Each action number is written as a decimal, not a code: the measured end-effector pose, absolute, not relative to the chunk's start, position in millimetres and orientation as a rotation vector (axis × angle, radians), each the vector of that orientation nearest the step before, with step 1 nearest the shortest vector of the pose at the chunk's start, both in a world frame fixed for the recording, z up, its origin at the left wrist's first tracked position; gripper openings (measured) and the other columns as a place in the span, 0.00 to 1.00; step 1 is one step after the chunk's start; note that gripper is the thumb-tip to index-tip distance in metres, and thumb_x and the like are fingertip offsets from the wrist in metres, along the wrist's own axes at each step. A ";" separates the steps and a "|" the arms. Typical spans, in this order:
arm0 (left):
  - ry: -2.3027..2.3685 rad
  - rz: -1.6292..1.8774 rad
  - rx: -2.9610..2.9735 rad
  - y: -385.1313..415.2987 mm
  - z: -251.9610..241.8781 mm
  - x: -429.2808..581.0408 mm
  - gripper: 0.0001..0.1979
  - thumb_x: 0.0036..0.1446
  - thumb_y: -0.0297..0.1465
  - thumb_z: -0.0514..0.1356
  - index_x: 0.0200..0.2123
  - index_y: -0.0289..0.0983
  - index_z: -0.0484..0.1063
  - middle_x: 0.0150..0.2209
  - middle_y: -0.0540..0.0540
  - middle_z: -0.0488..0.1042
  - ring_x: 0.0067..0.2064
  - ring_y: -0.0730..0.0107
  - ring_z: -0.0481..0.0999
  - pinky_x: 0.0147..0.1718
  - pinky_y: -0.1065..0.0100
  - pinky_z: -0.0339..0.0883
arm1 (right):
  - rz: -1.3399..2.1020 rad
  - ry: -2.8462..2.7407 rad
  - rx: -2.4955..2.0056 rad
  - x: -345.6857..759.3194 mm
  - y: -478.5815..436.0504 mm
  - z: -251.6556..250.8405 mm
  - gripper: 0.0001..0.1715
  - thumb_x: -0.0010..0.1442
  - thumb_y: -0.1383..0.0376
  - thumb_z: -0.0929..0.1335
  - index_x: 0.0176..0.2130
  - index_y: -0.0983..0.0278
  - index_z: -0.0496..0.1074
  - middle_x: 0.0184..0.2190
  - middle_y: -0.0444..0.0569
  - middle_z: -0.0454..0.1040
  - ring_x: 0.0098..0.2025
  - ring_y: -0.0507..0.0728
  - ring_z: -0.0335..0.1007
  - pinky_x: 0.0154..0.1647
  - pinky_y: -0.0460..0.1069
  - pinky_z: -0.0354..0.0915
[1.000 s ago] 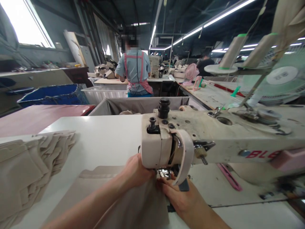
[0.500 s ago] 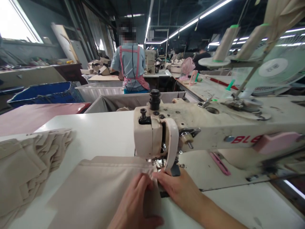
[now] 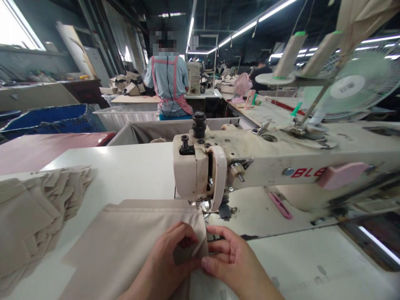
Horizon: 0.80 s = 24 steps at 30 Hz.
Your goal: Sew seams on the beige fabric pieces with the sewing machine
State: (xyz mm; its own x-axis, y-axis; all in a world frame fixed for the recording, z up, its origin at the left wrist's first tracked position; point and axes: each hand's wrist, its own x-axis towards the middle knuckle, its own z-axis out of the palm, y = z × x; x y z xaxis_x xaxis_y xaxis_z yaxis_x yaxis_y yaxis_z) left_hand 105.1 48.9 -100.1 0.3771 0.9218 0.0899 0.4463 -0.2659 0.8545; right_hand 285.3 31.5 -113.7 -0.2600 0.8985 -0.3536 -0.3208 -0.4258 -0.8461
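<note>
- Sewing workshop, white machine table (image 3: 125, 166)
- Stacked beige fabric pieces (image 3: 37, 216) at left, within reach
- Left hand (image 3: 165, 262): fingers curled, pinching fold of beige cloth panel (image 3: 125, 237), keeping it flat
- Right hand (image 3: 234, 262): fingers half-curled against fold, grip unclear
- Cream sewing machine head (image 3: 196, 171) just beyond cloth

a stack of beige fabric pieces (image 3: 40, 216) lies on the white table (image 3: 109, 166) at left, a co-worker (image 3: 168, 79) in a pink apron (image 3: 184, 107) stands back-turned beyond a grey-lined bin (image 3: 175, 129) and a blue bin (image 3: 46, 118), and two thread cones (image 3: 290, 54) stand before a pale green electric fan (image 3: 346, 83) at right.
</note>
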 end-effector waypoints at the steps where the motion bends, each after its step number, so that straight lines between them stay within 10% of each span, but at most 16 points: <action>1: 1.166 0.793 1.881 48.3 -99.9 105.4 0.11 0.49 0.21 0.66 0.29 0.36 0.66 0.29 0.52 0.67 0.32 0.74 0.66 0.31 0.73 0.60 | 1.799 -0.820 -1.131 283.8 32.6 -113.5 0.40 0.42 0.61 0.80 0.50 0.69 0.65 0.31 0.49 0.79 0.28 0.53 0.76 0.32 0.46 0.71; 10: 0.825 1.284 2.675 38.8 -107.1 108.1 0.09 0.65 0.25 0.51 0.41 0.30 0.71 0.30 0.43 0.71 0.32 0.68 0.68 0.32 0.68 0.66 | 1.932 -0.763 -1.231 276.3 25.0 -89.8 0.26 0.44 0.49 0.77 0.33 0.68 0.79 0.25 0.48 0.78 0.30 0.53 0.75 0.35 0.45 0.70; 24: 0.872 1.099 2.850 35.4 -93.8 111.2 0.10 0.67 0.26 0.49 0.40 0.31 0.70 0.28 0.45 0.73 0.30 0.69 0.71 0.30 0.70 0.69 | 1.980 -0.743 -1.121 279.4 22.4 -93.9 0.20 0.44 0.52 0.78 0.28 0.67 0.80 0.24 0.46 0.76 0.31 0.53 0.70 0.41 0.46 0.67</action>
State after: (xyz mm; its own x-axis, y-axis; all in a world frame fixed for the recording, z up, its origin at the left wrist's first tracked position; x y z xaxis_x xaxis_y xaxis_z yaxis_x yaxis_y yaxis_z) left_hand 111.2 35.4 -93.8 0.6104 0.4800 0.6301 0.5044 -0.8489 0.1582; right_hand 279.4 22.4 -93.9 -0.3528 0.8147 -0.4602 -0.3110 -0.5659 -0.7636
